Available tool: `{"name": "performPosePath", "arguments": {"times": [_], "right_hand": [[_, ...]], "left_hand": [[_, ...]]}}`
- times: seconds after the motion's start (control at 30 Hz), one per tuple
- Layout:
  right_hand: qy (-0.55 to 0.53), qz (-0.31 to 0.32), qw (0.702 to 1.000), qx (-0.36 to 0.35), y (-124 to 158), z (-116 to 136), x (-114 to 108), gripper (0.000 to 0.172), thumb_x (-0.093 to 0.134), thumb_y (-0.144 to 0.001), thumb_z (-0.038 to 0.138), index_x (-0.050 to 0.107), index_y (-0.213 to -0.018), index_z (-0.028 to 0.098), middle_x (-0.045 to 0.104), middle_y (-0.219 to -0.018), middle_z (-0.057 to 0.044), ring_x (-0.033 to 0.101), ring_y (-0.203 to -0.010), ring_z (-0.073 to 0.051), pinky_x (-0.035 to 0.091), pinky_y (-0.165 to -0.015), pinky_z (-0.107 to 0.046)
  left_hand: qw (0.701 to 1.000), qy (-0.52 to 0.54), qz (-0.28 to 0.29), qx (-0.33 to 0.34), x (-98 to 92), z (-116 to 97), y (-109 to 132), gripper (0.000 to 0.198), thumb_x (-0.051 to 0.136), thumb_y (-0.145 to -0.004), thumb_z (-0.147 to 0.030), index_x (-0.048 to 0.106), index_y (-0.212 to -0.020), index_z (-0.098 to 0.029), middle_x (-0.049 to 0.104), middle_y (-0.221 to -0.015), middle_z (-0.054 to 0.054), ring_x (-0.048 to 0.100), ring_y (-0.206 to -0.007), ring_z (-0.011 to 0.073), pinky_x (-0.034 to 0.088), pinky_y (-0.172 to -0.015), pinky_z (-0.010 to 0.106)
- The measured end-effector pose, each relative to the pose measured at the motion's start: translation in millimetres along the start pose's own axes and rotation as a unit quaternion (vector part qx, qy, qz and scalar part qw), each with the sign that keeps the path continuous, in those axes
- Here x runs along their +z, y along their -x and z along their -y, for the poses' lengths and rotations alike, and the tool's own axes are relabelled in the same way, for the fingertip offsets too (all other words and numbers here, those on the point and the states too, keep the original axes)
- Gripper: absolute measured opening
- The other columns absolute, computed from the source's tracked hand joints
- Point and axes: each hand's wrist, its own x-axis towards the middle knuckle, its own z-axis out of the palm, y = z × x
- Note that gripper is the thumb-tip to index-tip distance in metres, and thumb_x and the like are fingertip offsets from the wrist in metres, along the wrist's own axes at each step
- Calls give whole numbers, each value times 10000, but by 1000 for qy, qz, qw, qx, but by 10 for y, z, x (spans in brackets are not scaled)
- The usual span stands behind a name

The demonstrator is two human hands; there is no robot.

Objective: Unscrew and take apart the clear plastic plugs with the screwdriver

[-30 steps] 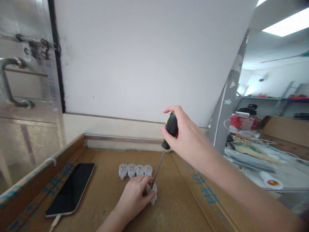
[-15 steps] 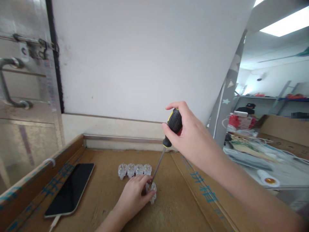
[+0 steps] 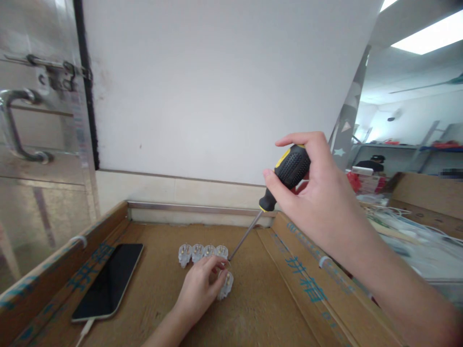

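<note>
On the brown cardboard tray (image 3: pixel 155 284), a clear plug (image 3: pixel 226 285) lies tilted by the fingertips of the left hand (image 3: pixel 198 284). The thumb of that hand rests against the plug's upper edge and the fingers curl just above it; I cannot tell whether they pinch the plug. The right hand (image 3: pixel 321 188) wraps round the black and yellow handle of a screwdriver (image 3: pixel 268 199), with the index finger stretched over the top end and the thumb along the side. Its shaft slants down to the left, and the tip is beside the left fingertips; whether they touch is too small to tell.

Four more clear plugs (image 3: pixel 197 251) stand side by side in a row beyond the left hand, which partly hides them. Over to the left lies a phone (image 3: pixel 108 279) with a dark screen and a pale cable (image 3: pixel 86 328) plugged into its near end. Behind the tray rises a white board (image 3: pixel 217 86).
</note>
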Motion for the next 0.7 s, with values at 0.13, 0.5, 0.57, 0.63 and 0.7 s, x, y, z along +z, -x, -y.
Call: {"name": "performPosePath", "arguments": {"times": [0.13,0.5,0.57,0.63,0.7], "right_hand": [[-21,-1,1000,-1,34,2,10,322,509,-797,205,412,-1102,237,536,-917,-45,568,-887,-223,480,-641,-325],[11,-30,999,-25,75,30,-29,333,535,-821,235,406,-1128,222,555,-1003,-68,589,-908,-231,515,-710,-349],[53,-55,995,-59,144,7,-60,318,547,-824,230,426,-1117,208,555,-1023,-88,586,-919,-236,522,-722,-355],[82,-73,989,-101,325,-78,-39,278,562,-824,212,455,-1080,200,566,-1015,-102,587,-924,-230,531,-728,-349],[105,-86,982,-129,634,-237,55,197,607,-801,214,504,-969,213,596,-949,-90,623,-824,-218,550,-664,-341]], "left_hand": [[1000,6,-3,-7,-8,-7,0,121,520,-835,-249,603,-922,-235,668,-845,1,613,-767,148,480,-732,250],[999,-36,-30,-12,-43,22,-31,137,488,-859,-260,623,-870,-239,677,-828,-1,619,-767,156,472,-717,252],[998,-46,-32,-21,-54,18,-27,144,488,-857,-252,629,-889,-241,683,-835,-3,624,-771,158,472,-726,258],[998,-54,-20,-23,-57,10,-14,146,494,-847,-228,629,-899,-241,679,-806,-9,627,-752,158,473,-715,255],[998,-56,5,-13,-47,1,3,157,496,-837,-198,628,-906,-247,669,-783,-13,627,-743,156,471,-705,248]]}}
